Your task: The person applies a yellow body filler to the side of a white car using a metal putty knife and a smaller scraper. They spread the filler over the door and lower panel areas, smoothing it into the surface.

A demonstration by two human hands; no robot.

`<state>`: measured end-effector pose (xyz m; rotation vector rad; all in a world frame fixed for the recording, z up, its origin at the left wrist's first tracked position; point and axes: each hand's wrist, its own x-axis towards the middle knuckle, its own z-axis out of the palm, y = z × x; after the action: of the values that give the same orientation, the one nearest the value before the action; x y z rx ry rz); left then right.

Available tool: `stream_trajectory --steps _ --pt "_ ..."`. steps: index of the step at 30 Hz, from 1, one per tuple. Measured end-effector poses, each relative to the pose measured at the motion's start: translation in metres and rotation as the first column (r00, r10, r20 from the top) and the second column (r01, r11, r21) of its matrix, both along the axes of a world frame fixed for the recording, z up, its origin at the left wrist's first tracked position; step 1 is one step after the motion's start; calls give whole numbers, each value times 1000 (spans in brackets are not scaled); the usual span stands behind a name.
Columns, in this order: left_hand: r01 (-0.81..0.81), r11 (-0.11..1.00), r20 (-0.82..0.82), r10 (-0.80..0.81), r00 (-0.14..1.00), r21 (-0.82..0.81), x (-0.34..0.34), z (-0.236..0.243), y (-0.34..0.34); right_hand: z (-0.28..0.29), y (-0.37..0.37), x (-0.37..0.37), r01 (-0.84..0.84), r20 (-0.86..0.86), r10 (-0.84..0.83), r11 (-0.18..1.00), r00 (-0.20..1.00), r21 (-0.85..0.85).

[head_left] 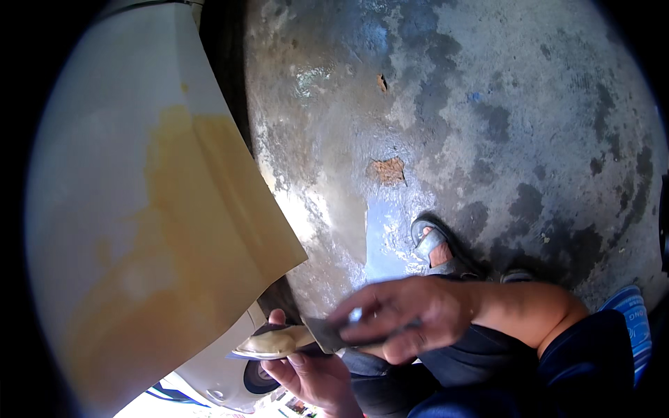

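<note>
A lump of beige putty (270,343) lies on a thin flat plate, and my left hand (313,380) grips that plate from below with the thumb on the near side. My right hand (425,313), smeared by motion, holds a dark flat scraper (325,337) whose blade is beside the putty; I cannot tell whether they touch. To the left of both hands stands a white car body panel (90,160), with a wide patch of yellowish filler (202,188) spread over its right part and lower area. Most of the plate is hidden by the putty and fingers.
Stained, partly wet concrete floor (502,76) stretches ahead and right, with a brown patch (388,171) on it. My sandalled foot (435,251) stands near the middle. A blue bucket (633,324) is at the right edge. Part of another white vehicle (216,362) shows below the panel.
</note>
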<state>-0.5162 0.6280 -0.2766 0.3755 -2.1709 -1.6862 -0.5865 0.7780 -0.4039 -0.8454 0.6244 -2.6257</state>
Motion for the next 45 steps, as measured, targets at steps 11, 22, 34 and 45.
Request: stream_trajectory --steps 11,22,34,45 --pt "93 981 13 -92 996 -172 10 13 -15 -85 -58 -42 -129 419 -79 886 905 445" --pt "39 981 9 -38 999 -190 26 20 -39 -49 -86 2 -330 619 270 944 737 -20" --pt "-24 989 13 26 1000 -147 34 17 -29 -51 -126 -44 -237 530 172 970 830 56" --pt "-7 997 0 7 1000 -78 41 18 -29 -66 -174 -209 -185 626 141 983 767 4"
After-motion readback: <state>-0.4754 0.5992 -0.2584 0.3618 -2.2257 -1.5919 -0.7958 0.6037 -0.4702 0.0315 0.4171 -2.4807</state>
